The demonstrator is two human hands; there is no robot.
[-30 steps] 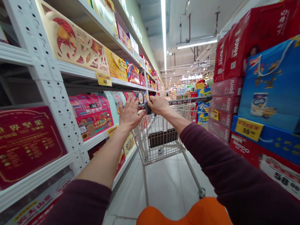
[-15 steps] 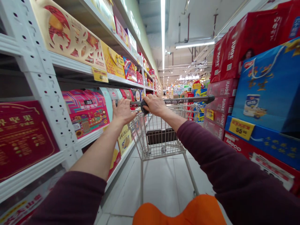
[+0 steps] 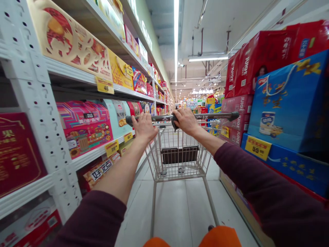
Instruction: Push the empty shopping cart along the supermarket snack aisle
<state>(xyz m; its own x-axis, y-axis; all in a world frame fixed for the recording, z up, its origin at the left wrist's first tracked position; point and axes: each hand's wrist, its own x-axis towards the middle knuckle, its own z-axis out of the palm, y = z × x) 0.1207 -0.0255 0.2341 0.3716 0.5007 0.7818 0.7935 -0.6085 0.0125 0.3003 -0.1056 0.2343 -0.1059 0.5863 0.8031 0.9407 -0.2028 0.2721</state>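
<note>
The wire shopping cart (image 3: 180, 155) stands at twelve o'clock, apparently already in hand: right hand (image 3: 187, 120) curled round its handlebar (image 3: 217, 116), left hand (image 3: 144, 127) spread over the nine-o'clock end; more tiled aisle (image 3: 172, 206) remains beyond.

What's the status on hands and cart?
Left hand on handlebar near left end; right hand gripping near middle. Shopping cart between white shelving and stacked boxes.

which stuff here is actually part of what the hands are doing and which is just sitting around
In use:
left hand, resting on the handlebar
right hand, curled over the handlebar
wire shopping cart

Just around:
pink patterned box, left shelf
cream gift box, shelf above
blue carton with white cord handle, right
yellow "55" price tag
</note>
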